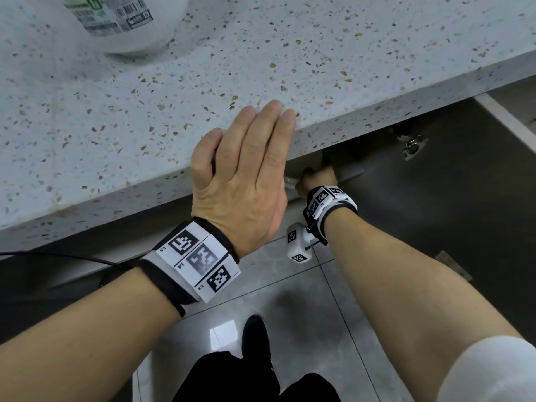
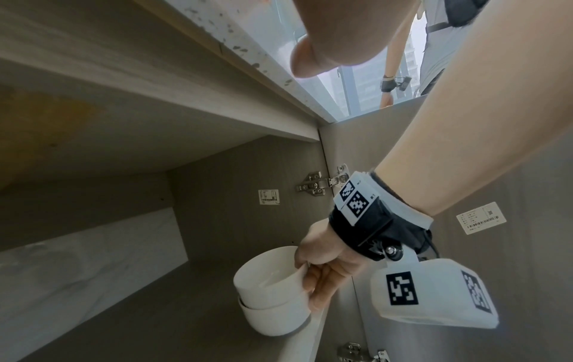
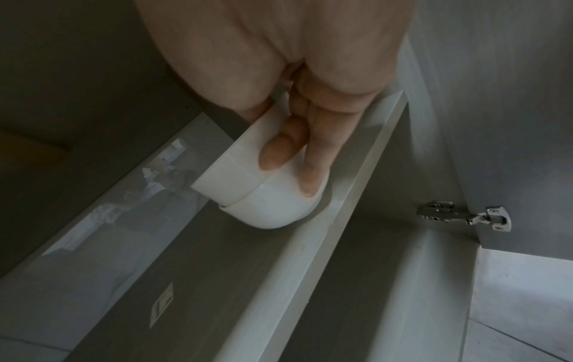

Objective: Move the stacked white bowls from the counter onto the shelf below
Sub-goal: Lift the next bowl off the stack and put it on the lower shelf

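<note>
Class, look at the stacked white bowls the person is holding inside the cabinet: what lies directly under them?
The stacked white bowls, gripped by the right hand, sit at the grey shelf front edge. Whether the base fully touches the shelf is hidden.

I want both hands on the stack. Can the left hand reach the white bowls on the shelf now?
Probably yes. The left hand lies flat on the counter edge, holding nothing. The white bowls sit near the shelf's front edge, but the right hand already grips that side.
</note>
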